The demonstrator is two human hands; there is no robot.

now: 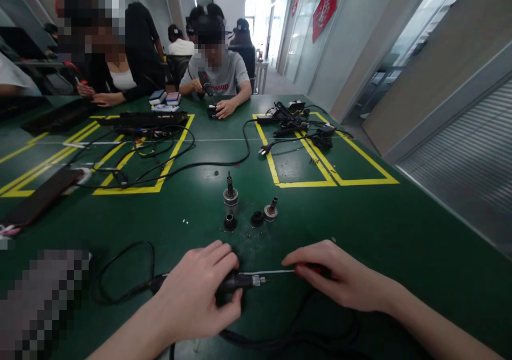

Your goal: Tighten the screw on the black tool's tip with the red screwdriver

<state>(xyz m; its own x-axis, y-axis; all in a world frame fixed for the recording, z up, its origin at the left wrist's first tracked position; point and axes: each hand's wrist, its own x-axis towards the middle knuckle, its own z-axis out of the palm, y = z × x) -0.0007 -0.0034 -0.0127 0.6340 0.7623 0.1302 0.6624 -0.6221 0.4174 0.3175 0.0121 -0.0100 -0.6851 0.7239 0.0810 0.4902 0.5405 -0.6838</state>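
Observation:
Near the table's front edge my left hand [204, 293] is closed around the black body of a corded rotary tool [242, 281]. The tool lies sideways, its metal collet and thin bit pointing right. My right hand [334, 272] grips the red handle of a screwdriver [268, 272] between thumb and fingers. Its long thin shaft points left, just beyond the tool's collet. Farther out stand a metal cylindrical part with a shaft [231, 197], a black-collared part [229, 223], a black ring-like piece [257, 219] and a round metal part with a tilted stem [271, 210].
Tiny screws lie around the metal parts. A tangle of black cables and adapters [294, 120] is at the back right, a plug [264, 150] in front. A dark panel with wires [148, 122] lies back left, a brown slab [44, 197] nearer. Across the table a person holds a drill [206, 84].

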